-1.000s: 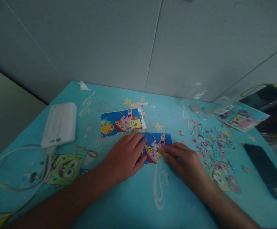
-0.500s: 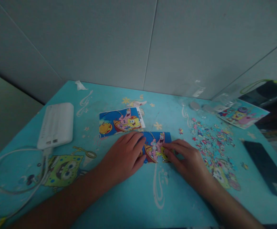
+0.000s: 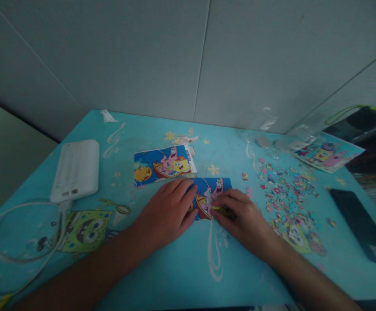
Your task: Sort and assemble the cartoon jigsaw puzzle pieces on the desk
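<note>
Table (image 3: 162,276): turquoise, printed, against grey wall (image 3: 142,60).
Puzzle (image 3: 203,194): flat on table.
Left hand (image 3: 170,209): laid flat over puzzle's left end, pinching nothing.
Right hand (image 3: 244,216): fingertips nearly together at puzzle's right half; cannot tell if holding anything.
Loose pieces (image 3: 288,190): right of puzzle.

On the head feed I see the left hand (image 3: 166,209) resting over the puzzle's (image 3: 203,188) left side, the right hand's (image 3: 214,208) fingertips at its lower right; I can't tell if they pinch anything. A card (image 3: 162,166) lies just beyond, loose pieces (image 3: 288,190) right, a power bank (image 3: 77,168) left.
</note>
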{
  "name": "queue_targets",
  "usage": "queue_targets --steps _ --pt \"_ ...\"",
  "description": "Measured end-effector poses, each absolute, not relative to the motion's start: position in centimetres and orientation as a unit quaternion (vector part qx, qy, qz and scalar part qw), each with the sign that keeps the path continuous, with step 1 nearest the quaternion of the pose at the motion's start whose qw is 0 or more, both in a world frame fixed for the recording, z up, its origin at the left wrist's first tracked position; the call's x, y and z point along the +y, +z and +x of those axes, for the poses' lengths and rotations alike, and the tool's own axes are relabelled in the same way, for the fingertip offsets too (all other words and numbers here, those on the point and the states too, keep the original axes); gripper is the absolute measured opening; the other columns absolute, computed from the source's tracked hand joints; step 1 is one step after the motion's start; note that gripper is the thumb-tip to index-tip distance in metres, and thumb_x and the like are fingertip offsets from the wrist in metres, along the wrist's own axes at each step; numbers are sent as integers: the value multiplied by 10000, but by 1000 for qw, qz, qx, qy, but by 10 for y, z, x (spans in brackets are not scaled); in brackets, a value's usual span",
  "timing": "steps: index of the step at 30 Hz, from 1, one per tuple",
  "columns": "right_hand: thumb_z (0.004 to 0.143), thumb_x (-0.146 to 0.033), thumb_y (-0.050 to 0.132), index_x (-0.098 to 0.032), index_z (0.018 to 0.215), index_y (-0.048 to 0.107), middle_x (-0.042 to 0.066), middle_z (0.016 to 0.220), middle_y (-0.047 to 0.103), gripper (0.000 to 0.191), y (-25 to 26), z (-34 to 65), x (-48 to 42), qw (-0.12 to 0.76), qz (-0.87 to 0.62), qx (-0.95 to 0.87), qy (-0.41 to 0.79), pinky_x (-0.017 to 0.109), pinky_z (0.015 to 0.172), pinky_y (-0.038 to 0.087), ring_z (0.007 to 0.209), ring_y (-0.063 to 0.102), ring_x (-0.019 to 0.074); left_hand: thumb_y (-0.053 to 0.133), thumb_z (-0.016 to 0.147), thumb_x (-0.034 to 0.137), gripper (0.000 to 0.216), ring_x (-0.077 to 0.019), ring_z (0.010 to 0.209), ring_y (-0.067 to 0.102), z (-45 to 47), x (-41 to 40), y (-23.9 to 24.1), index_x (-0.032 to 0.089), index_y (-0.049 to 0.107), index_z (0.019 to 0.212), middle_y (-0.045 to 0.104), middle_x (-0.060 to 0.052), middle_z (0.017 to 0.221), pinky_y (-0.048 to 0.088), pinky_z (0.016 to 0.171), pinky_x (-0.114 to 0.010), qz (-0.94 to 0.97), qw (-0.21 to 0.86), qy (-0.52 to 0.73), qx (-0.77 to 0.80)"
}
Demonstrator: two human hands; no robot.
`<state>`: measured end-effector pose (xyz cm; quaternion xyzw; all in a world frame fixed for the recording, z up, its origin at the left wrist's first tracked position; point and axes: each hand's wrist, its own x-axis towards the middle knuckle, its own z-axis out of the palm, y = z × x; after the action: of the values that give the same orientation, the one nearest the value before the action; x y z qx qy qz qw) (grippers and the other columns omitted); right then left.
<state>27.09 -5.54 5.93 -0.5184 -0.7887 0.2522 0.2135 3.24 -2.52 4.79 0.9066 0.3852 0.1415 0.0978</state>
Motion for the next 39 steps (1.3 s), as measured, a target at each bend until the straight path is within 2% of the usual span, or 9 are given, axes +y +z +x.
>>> queue_targets --steps 3,10,20,32,39 --pt "918 -211 644 -232 985 714 51 1024 670 99 65 276 -53 227 -520 -777 272 331 857 522 931 643 183 537 951 318 463 -306 1318 447 32 -26 48 114 524 1367 517 -146 1392 407 1129 -484 905 102 142 388" --pt "952 -260 604 -245 1112 697 61 1033 671 185 73 293 -46 261 -563 -749 231 342 844 513 939 632 197 542 952 326 467 -305 1315 447 32 -25 47 107 521 1364 517 -148 1395 415 1122 -491 905 101 143 389" --pt "950 -250 622 -233 989 734 51 988 701 120 64 274 -53 196 -514 -804 228 381 848 489 927 628 205 533 953 310 461 -305 1319 451 32 -25 47 114 520 1370 521 -143 1394 416 1120 -485 904 100 144 389" --pt "992 -183 507 -229 1141 718 80 1045 696 263 66 285 -49 254 -522 -784 221 372 847 522 949 642 205 510 969 342 490 -314 1332 434 31 -26 47 109 499 1400 507 -147 1404 404 1130 -502 907 100 124 390" --pt "956 -268 611 -258 1139 732 74 1060 683 220 66 276 -52 220 -514 -796 234 405 884 522 977 636 219 497 975 344 482 -321 1319 445 32 -25 49 94 510 1387 513 -162 1390 409 1120 -516 910 92 119 386"
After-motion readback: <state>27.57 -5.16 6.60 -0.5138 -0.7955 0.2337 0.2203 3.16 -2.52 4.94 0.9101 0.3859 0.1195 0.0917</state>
